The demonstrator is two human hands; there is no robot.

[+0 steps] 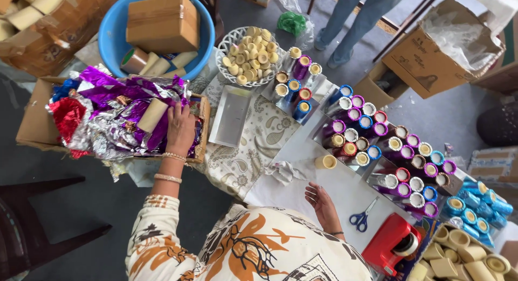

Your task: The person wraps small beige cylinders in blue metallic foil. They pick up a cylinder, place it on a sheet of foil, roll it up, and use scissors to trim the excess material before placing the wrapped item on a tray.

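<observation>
Reaching far to the left, the left hand (179, 128) lay palm down in the cardboard box (32, 116) of crumpled foil sheets (116, 111), arm stretched straight, fingers spread loosely on the purple foil and gripping nothing. Just left of its fingertips, a plain cardboard tube (152, 115) rested on the foil, its long axis slanting from near left to far right. The right hand (320, 201) rested near the body on the white tabletop (345, 189), fingers open and relaxed, empty. A second bare tube (326, 162) lay just beyond it.
</observation>
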